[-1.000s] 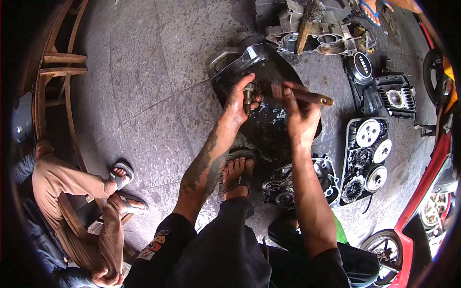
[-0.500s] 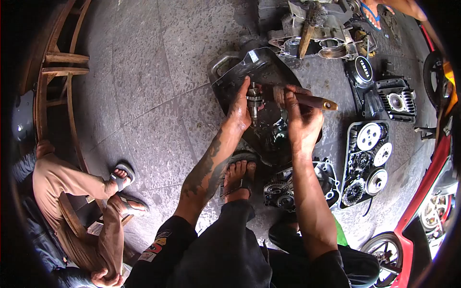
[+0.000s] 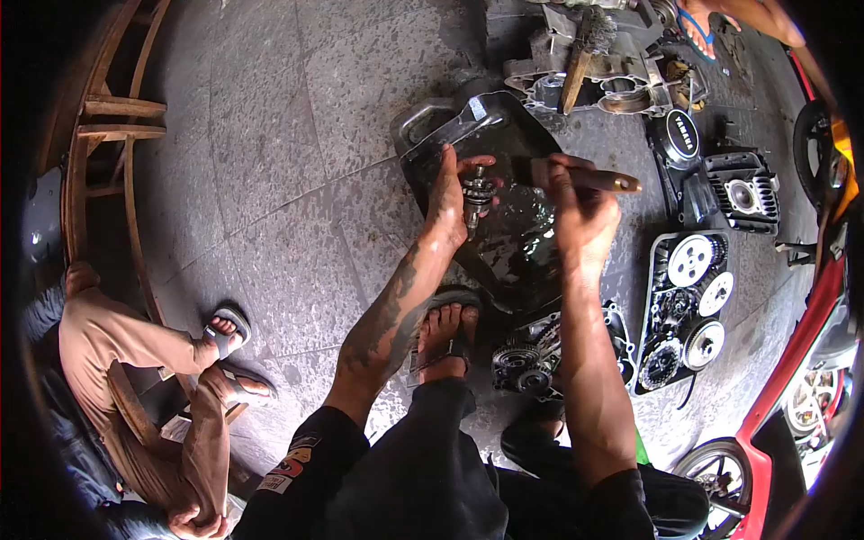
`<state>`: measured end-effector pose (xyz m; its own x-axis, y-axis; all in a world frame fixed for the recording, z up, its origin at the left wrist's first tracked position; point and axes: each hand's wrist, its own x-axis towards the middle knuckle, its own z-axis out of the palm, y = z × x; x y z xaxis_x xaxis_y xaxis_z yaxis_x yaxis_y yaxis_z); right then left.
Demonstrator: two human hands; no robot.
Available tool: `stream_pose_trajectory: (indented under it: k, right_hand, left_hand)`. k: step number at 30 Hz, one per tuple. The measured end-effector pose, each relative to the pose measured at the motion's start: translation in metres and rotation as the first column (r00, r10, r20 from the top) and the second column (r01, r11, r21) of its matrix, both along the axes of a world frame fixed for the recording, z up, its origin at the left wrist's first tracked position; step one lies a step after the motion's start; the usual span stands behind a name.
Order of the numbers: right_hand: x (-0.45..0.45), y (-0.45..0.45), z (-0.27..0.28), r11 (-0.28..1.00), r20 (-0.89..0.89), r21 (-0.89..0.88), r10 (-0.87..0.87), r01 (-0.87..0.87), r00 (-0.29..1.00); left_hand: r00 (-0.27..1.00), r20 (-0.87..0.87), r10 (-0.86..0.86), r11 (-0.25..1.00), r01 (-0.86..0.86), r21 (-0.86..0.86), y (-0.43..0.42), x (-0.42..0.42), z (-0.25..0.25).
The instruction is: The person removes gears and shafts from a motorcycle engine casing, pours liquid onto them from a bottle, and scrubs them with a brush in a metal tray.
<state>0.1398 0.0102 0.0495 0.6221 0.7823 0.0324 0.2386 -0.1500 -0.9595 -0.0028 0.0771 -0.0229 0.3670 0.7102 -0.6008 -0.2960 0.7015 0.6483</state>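
Note:
My left hand (image 3: 445, 202) is closed around a metal gear shaft (image 3: 478, 191), which stands roughly upright between thumb and fingers. To its right, my right hand (image 3: 583, 211) grips a paintbrush (image 3: 612, 181) by its brown handle. The bristle end points left toward the shaft, smeared by motion, with a gap between the two. Beneath both hands lies a black plastic pan (image 3: 513, 117) with dark, shiny liquid in it. My right forearm partly covers an open engine cover with gears (image 3: 522, 355) on the floor.
A crankcase (image 3: 540, 76) with a wire brush (image 3: 576, 76) on it lies at the top. On the right are a Yamaha cover (image 3: 681, 135), a finned cylinder (image 3: 742, 193) and a tray of gears (image 3: 657, 315). Another person's legs (image 3: 135, 328) are at left, a red motorcycle (image 3: 765, 441) at right.
My right hand and the paintbrush have moved right, away from the gear shaft. In my left hand the shaft has turned and tilted slightly.

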Motion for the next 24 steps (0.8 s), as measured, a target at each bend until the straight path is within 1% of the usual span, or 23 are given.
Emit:
stream_pose_trajectory:
  k: [1, 2, 3, 4, 5, 6, 8, 9, 10, 11, 12, 14, 15, 16, 17, 18, 19, 20, 21, 22, 23, 24]
  right_hand:
    - [0.002, -0.003, 0.001, 0.998, -0.021, -0.003, -0.055, 0.055, 0.998]
    - [0.003, -0.007, -0.009, 0.999, -0.02, -0.003, -0.054, 0.054, 0.998]
    - [0.006, -0.013, -0.029, 0.998, 0.063, -0.06, -0.018, 0.022, 0.998]
    - [0.006, -0.017, -0.036, 0.993, 0.145, -0.12, 0.021, -0.004, 0.989]
    - [0.002, -0.025, -0.041, 0.987, 0.17, -0.139, 0.107, -0.083, 0.98]
    - [-0.002, -0.029, -0.047, 0.931, 0.304, -0.344, 0.231, -0.12, 0.924]
    - [-0.002, -0.037, -0.054, 0.937, 0.292, -0.332, 0.209, -0.106, 0.933]
    - [0.0, -0.035, -0.055, 0.974, 0.118, -0.216, 0.089, -0.062, 0.989]
    - [-0.003, -0.028, -0.043, 0.994, -0.073, -0.109, -0.021, 0.013, 0.997]
    - [-0.003, -0.028, -0.026, 0.993, -0.073, -0.097, -0.066, 0.059, 0.995]
    - [-0.002, -0.023, -0.02, 0.997, -0.2, -0.033, -0.072, 0.066, 0.977]
    - [-0.01, -0.014, 0.003, 0.998, -0.346, 0.053, -0.022, 0.042, 0.938]
    - [-0.01, -0.012, 0.001, 0.999, -0.24, 0.02, 0.032, -0.028, 0.97]
    - [-0.009, -0.011, -0.008, 0.998, -0.197, -0.012, 0.064, -0.067, 0.978]
    - [-0.005, -0.01, -0.013, 0.995, -0.169, -0.059, 0.063, -0.074, 0.984]
    - [-0.003, -0.007, -0.01, 0.991, -0.141, -0.105, 0.066, -0.081, 0.988]
    - [0.0, -0.008, -0.001, 0.98, 0.086, -0.196, 0.063, -0.045, 0.994]
    - [0.0, -0.007, 0.002, 0.98, 0.086, -0.196, 0.065, -0.047, 0.994]
    - [0.0, -0.006, 0.003, 0.989, 0.005, -0.144, 0.042, -0.04, 0.999]
    - [0.0, -0.007, 0.003, 0.995, -0.076, -0.095, 0.023, -0.03, 0.997]
    - [-0.002, -0.006, 0.0, 0.997, -0.096, 0.002, 0.076, -0.077, 0.992]
    - [-0.006, -0.003, -0.002, 0.99, -0.111, 0.048, 0.137, -0.132, 0.984]
  left_hand:
    - [1.0, 0.009, -0.003, 0.999, 0.003, -0.032, -0.001, 0.001, 0.004]
    - [1.0, 0.019, -0.003, 0.998, 0.004, -0.063, 0.0, 0.001, 0.007]
    - [1.0, 0.021, -0.002, 0.998, 0.004, -0.062, 0.0, 0.002, 0.005]
    - [1.0, 0.007, 0.007, 0.996, -0.007, -0.085, 0.0, 0.003, 0.002]
    - [1.0, -0.007, 0.016, 0.994, -0.016, -0.107, 0.0, 0.006, 0.0]
    - [1.0, -0.006, 0.014, 0.994, -0.014, -0.106, 0.0, 0.008, 0.001]
    - [0.999, 0.018, 0.042, 0.985, -0.039, -0.167, 0.001, 0.008, 0.003]
    - [0.998, 0.03, 0.047, 0.981, -0.04, -0.191, 0.001, 0.007, 0.003]
    - [0.999, 0.027, 0.046, 0.981, -0.04, -0.189, 0.003, 0.006, 0.0]
    - [0.993, 0.089, 0.071, 0.977, -0.052, -0.206, 0.003, 0.005, -0.004]
    - [0.984, 0.152, 0.098, 0.972, -0.062, -0.225, 0.003, 0.005, -0.007]
    - [0.984, 0.158, 0.087, 0.977, -0.054, -0.204, 0.002, 0.006, -0.005]
    - [0.987, 0.116, 0.11, 0.972, -0.082, -0.221, 0.002, 0.009, -0.002]
    - [0.988, 0.074, 0.135, 0.965, -0.114, -0.236, 0.002, 0.009, 0.0]
    - [0.992, 0.087, 0.09, 0.979, -0.072, -0.191, 0.002, 0.005, -0.002]
    - [0.992, 0.085, 0.094, 0.979, -0.077, -0.189, 0.001, 0.002, -0.005]
    - [0.996, 0.079, 0.049, 0.984, -0.034, -0.175, 0.001, 0.0, -0.008]
    - [0.997, 0.073, 0.0, 0.986, 0.012, -0.163, 0.001, -0.002, -0.011]
    - [0.999, 0.039, -0.022, 0.988, 0.028, -0.152, 0.001, -0.001, -0.009]
    - [0.999, 0.041, -0.025, 0.987, 0.031, -0.155, -0.001, 0.001, -0.007]
    - [1.0, -0.009, -0.004, 0.99, 0.003, -0.14, -0.002, 0.005, -0.005]
    - [0.998, -0.059, 0.019, 0.992, -0.026, -0.122, -0.002, 0.007, -0.004]
